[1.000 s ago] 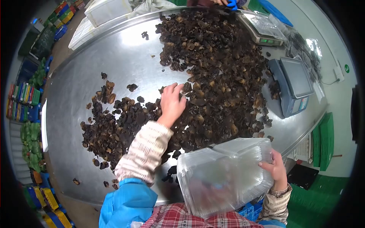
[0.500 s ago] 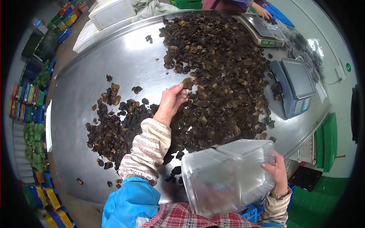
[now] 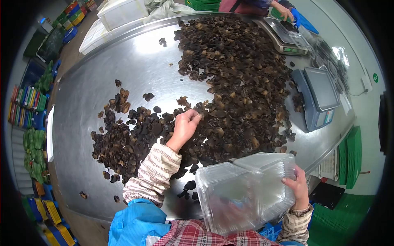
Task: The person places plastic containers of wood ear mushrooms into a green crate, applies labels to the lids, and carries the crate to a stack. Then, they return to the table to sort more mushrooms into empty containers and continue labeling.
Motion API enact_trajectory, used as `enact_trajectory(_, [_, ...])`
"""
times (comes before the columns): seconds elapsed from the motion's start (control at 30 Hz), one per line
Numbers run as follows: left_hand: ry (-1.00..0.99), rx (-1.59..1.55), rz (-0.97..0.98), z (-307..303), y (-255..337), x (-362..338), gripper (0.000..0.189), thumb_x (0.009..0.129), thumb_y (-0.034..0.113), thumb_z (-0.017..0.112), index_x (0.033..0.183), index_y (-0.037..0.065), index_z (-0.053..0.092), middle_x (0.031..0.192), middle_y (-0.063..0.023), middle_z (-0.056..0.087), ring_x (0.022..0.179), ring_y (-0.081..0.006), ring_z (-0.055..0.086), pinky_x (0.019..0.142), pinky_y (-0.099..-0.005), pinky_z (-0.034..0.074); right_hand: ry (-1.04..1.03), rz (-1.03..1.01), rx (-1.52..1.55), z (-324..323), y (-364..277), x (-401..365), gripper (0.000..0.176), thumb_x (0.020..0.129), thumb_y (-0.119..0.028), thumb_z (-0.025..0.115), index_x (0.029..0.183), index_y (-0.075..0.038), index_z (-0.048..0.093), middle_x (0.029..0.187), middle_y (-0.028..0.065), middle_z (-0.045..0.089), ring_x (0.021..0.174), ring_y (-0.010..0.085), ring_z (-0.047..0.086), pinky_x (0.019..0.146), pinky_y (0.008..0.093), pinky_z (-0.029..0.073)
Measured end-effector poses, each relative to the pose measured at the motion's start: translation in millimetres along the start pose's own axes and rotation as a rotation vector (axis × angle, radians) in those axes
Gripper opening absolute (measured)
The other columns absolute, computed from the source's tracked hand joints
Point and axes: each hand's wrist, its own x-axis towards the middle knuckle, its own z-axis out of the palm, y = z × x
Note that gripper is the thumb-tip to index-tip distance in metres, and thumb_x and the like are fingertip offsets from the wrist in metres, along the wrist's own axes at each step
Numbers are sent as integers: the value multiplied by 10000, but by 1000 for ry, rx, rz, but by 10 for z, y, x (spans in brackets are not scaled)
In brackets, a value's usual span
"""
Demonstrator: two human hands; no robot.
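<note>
My left hand (image 3: pixel 185 128) reaches over the left edge of the large heap of dark brown, wrinkled pieces that look like dried fungus (image 3: pixel 242 90). Its thumb and fingers are pinched on a dark piece (image 3: pixel 199 108). To its left lies a smaller, looser pile (image 3: pixel 123 143) of similar pieces. My right hand (image 3: pixel 298 186) grips the right side of a stack of clear plastic containers (image 3: pixel 246 192), held above the table's near edge.
The metal table (image 3: pixel 90 98) carries a blue scale (image 3: pixel 318 98) at the right. Beyond the heap, a co-worker's hands (image 3: pixel 289 15) are over another scale (image 3: pixel 287 39). White boxes (image 3: pixel 123 14) stand behind the table, green crates (image 3: pixel 351 158) at the right.
My left hand has moved down and slightly toward me. The brown piece it held now lies on the table, and its fingers are on a darker piece. The co-worker's hands have shifted over the far scale.
</note>
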Motion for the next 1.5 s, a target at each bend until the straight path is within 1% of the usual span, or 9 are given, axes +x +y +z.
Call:
enact_trajectory(0.23, [-95, -1077, -449, -213, 124, -50, 137, 885, 140, 524, 798, 34, 511, 628, -22, 494, 537, -120, 459, 551, -285, 435, 20, -6, -14, 19, 46, -1, 455, 631, -97, 638, 1053, 41, 544, 930, 51, 599, 840, 128, 535, 779, 262, 419])
enact_trajectory(0.4, [-93, -1243, -466, -281, 184, -127, 201, 895, 199, 515, 783, 33, 498, 605, -20, 457, 522, -119, 416, 537, -303, 408, 40, -9, 31, 57, 11, 1, 452, 631, -100, 635, 1050, 46, 547, 903, 51, 603, 808, 129, 538, 775, 263, 421])
enact_trajectory(0.5, [-48, -1134, -424, -267, 133, -163, 221, 884, 220, 532, 799, 17, 506, 597, -21, 462, 512, -120, 434, 516, -289, 409, -42, 54, 16, -31, 67, -45, 530, 635, -96, 629, 1129, 46, 500, 998, 87, 579, 894, 161, 532, 820, 276, 411])
enact_trajectory(0.57, [71, -778, -412, -289, 182, -244, 270, 851, 257, 574, 751, 8, 541, 590, -29, 514, 498, -115, 484, 470, -251, 414, 285, 61, -153, -73, 264, -101, 647, 627, -111, 629, 1219, 41, 418, 1124, 129, 513, 1006, 213, 495, 880, 314, 388])
enact_trajectory(0.67, [80, -57, -22, -388, 39, -488, 243, 806, 235, 626, 771, 6, 552, 605, -29, 553, 538, -102, 506, 543, -267, 422, 181, 24, -43, -216, 457, -21, 641, 676, -154, 590, 1250, 25, 367, 1081, 139, 498, 953, 225, 506, 826, 329, 424])
enact_trajectory(0.77, [325, 232, 271, -757, -9, -968, 359, 695, 248, 728, 950, 52, 567, 974, -105, 581, 925, -237, 546, 829, -346, 428, 189, 74, 44, -88, 302, -88, 626, 686, -168, 581, 1242, 30, 373, 1081, 142, 496, 943, 230, 507, 820, 333, 425])
enact_trajectory(0.97, [799, 778, -363, -1678, -1026, -2129, 809, 610, 385, 753, 1272, 81, 402, 1294, -238, 369, 1183, -380, 359, 1003, -449, 268, 229, 28, -120, -219, 458, -51, 581, 724, -205, 584, 1226, 23, 401, 1088, 143, 501, 945, 237, 503, 819, 343, 417])
enact_trajectory(1.2, [529, 88, -61, -143, -479, -1187, 936, 600, 449, 750, 1332, 69, 307, 1369, -298, 199, 1221, -439, 277, 1002, -502, 243, 211, 34, -209, -100, 291, -76, 506, 776, -176, 581, 1206, 45, 431, 1124, 160, 508, 1003, 254, 493, 865, 351, 394])
enact_trajectory(1.5, [73, -147, 277, 728, 373, 203, 729, 649, 435, 689, 1238, 90, 432, 1186, -209, 445, 1128, -353, 411, 921, -424, 346, 190, 84, -333, 137, -24, -200, 501, 797, -138, 589, 1230, 48, 419, 1232, 180, 442, 1121, 253, 418, 947, 354, 326])
